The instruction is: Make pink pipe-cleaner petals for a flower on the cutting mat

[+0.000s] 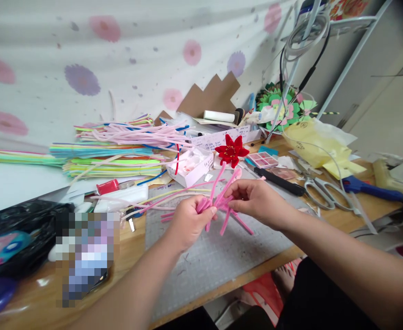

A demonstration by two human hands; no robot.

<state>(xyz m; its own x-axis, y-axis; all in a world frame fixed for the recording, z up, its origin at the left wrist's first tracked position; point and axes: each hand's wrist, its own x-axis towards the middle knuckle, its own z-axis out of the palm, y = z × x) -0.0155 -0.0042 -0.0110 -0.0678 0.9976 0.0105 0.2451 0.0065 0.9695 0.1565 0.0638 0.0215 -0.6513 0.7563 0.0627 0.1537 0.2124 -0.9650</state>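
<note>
Several pink pipe cleaners (218, 182) cross one another in a loose bunch above the grey cutting mat (187, 266). My left hand (190, 220) is closed round the bunch near its middle, thumb on top. On the other side, the fingers of my right hand (245, 197) pinch part of the same bunch. Free ends stick out upward and downward between the hands. Just behind stands a red flower (232, 150) with pointed petals. More pink and pale pipe cleaners (173, 197) lie on the mat to the left of the hands.
Bundles of coloured pipe cleaners (115, 166) are stacked at the back left. A white box (201, 170) stands behind the hands. Scissors (320, 192), a black-handled tool (280, 179) and a blue-handled tool (373, 188) lie to the right. Black plastic bags (22, 220) lie at the left.
</note>
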